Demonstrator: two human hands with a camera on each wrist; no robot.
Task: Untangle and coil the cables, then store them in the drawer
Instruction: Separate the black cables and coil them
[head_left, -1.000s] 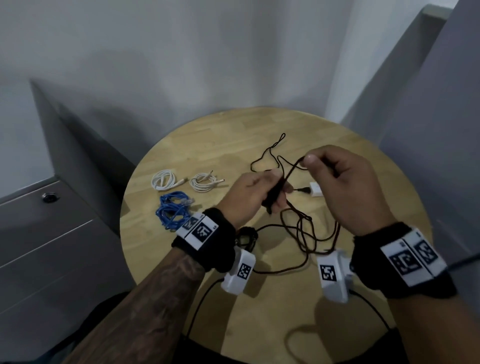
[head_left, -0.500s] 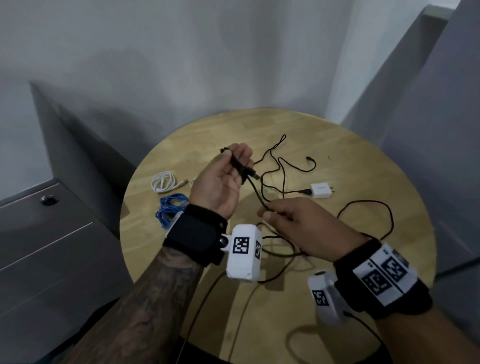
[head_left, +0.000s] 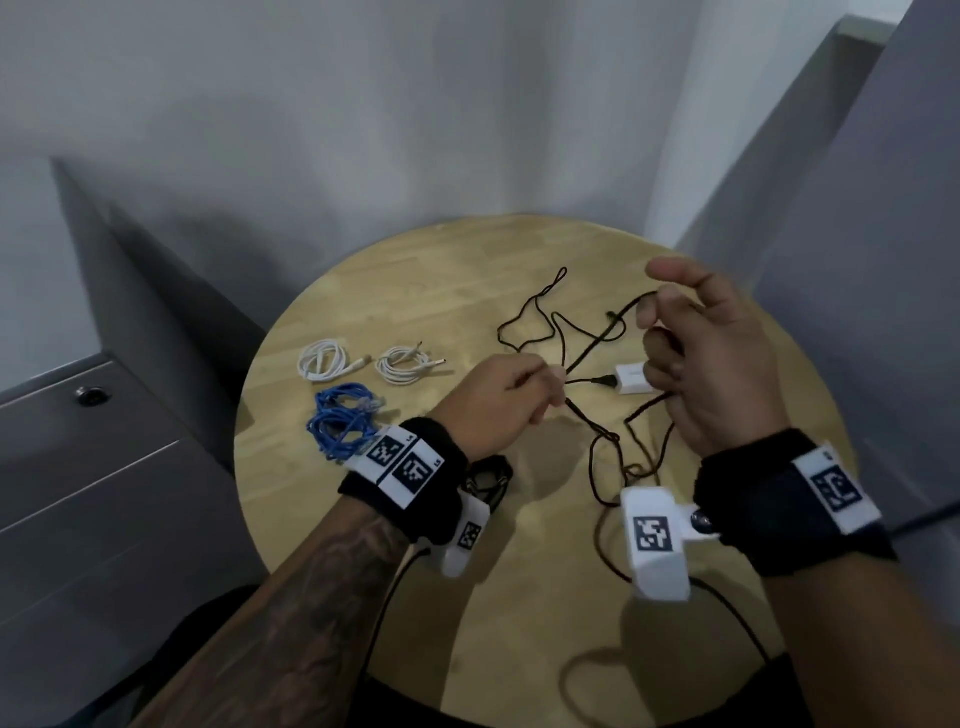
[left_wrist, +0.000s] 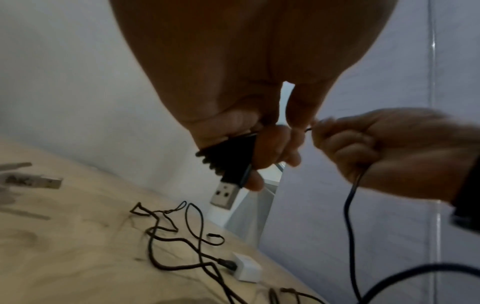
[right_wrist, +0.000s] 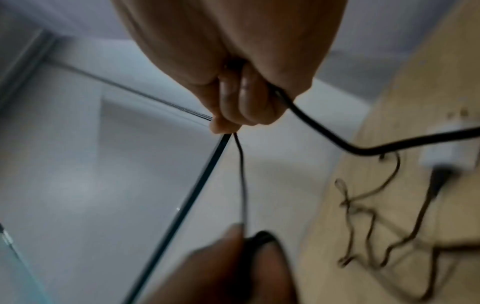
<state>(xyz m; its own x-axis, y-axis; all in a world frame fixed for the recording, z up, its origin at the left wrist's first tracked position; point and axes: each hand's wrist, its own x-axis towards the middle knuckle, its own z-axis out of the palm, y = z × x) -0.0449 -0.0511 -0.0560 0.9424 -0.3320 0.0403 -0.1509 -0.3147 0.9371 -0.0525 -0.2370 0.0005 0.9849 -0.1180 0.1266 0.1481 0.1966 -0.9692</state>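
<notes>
Black cable (head_left: 597, 431) is running between both hands above the round wooden worktop (head_left: 467, 291); left hand (head_left: 498, 405) is clamping its USB plug (left_wrist: 228, 185) w/ curled fingers, prob. as the anchor end; right hand (head_left: 701, 358) is pinching the cord further along, likely drawing slack to form a loop; rest of it is trailing tangled on the wood beside a white charger (head_left: 631, 379); two white coils (head_left: 322, 358) and a blue coil (head_left: 343, 421) are lying finished at the left edge; grey drawer unit (head_left: 93, 467) is sitting shut to the left; pale walls are closing in behind.
</notes>
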